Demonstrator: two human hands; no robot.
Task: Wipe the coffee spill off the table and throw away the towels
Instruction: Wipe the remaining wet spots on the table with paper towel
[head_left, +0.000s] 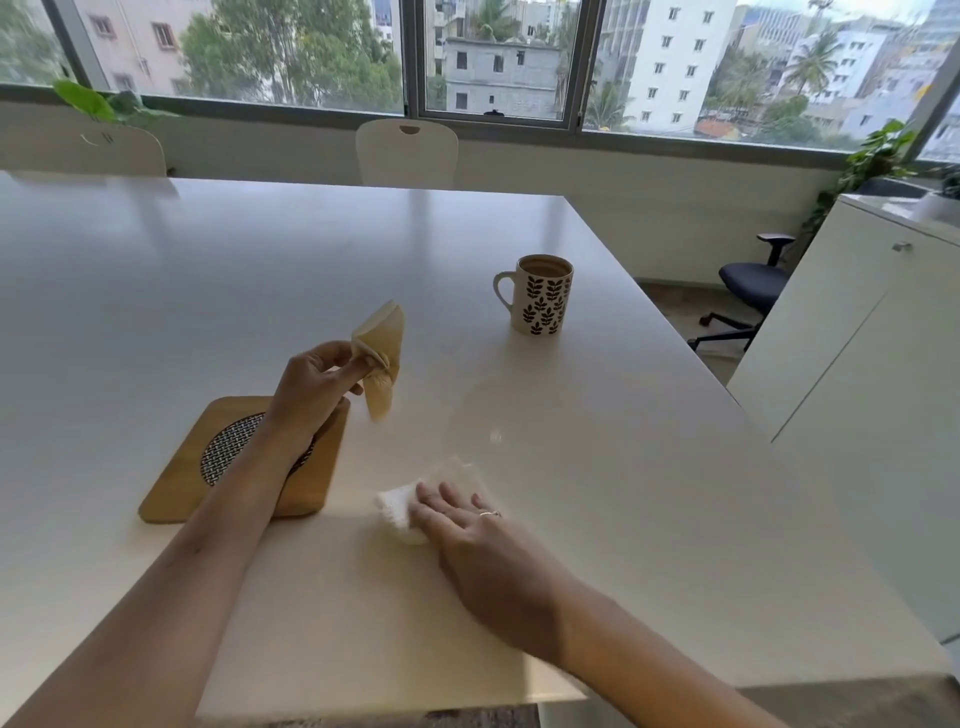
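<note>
Table is white and glossy, and both hands work above it. The left hand is lifted off the surface and pinches a brown, coffee-stained towel between thumb and fingertips — the towel is folded and hangs down from the pinch, not touching the table. The left forearm crosses over a wooden trivet with a woven middle. The right hand lies flat, fingers spread and open, pressing a white towel onto the table near the front edge; the towel shows beyond the fingertips, and it is held down only by the palm and fingers, not gripped. A mug with a leaf pattern stands upright well behind — it holds coffee.
</note>
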